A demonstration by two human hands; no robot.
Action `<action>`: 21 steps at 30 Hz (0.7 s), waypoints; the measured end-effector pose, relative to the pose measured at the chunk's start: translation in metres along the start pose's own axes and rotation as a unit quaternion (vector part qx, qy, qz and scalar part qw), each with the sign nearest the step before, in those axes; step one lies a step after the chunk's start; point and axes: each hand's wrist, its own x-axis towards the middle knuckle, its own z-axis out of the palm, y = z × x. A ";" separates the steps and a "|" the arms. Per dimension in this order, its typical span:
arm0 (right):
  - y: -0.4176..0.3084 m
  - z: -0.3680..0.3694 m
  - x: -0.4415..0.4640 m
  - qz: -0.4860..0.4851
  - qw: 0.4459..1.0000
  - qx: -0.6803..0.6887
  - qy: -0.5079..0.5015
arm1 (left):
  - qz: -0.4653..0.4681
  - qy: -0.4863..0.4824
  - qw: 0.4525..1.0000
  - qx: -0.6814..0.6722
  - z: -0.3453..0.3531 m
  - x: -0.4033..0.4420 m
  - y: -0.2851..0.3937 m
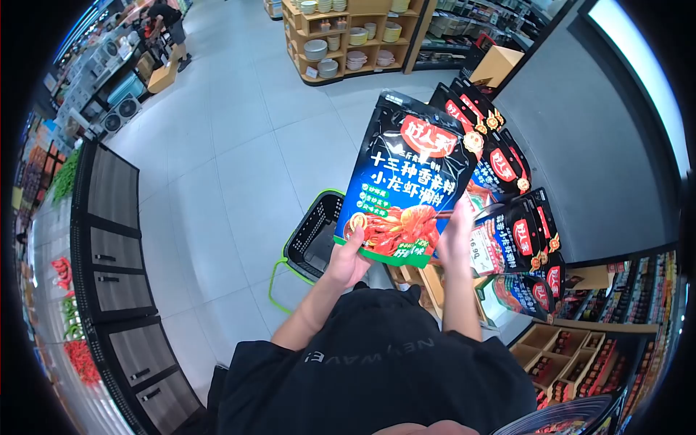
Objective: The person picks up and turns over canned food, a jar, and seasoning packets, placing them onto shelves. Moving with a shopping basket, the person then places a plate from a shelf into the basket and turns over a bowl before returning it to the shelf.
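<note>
A large black and blue seasoning pouch (406, 181) with a red label and a crayfish picture is held up in front of my chest. My left hand (349, 259) grips its lower left corner, thumb on the front. At the lower right edge, my right hand (457, 235) holds the pouch from the side. Similar black pouches (522, 232) hang on a rack just right of my right hand, one with a white price tag. Below and behind the held pouch, a black shopping basket (313, 232) with a green rim and handle stands on the floor.
Grey cabinets (119, 250) with produce above line the left side. A wooden shelf (341, 43) of bowls stands ahead. Another person (170, 29) is at the far upper left. Wooden trays of small items (562, 355) sit at the lower right, below a grey panel (587, 145).
</note>
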 end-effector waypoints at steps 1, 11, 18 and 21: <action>-0.003 0.025 -0.026 0.109 0.990 0.093 -0.007 | 0.002 0.007 1.000 0.001 0.002 0.000 0.000; -0.005 0.047 -0.024 0.137 0.981 0.063 -0.119 | 0.052 -0.022 0.998 -0.026 0.007 -0.007 0.013; -0.004 0.047 -0.030 0.155 0.976 0.090 -0.124 | 0.034 0.015 0.997 -0.069 0.008 -0.009 0.018; -0.005 0.046 -0.030 0.164 0.967 0.117 -0.154 | 0.025 0.019 0.995 -0.100 0.009 -0.010 0.018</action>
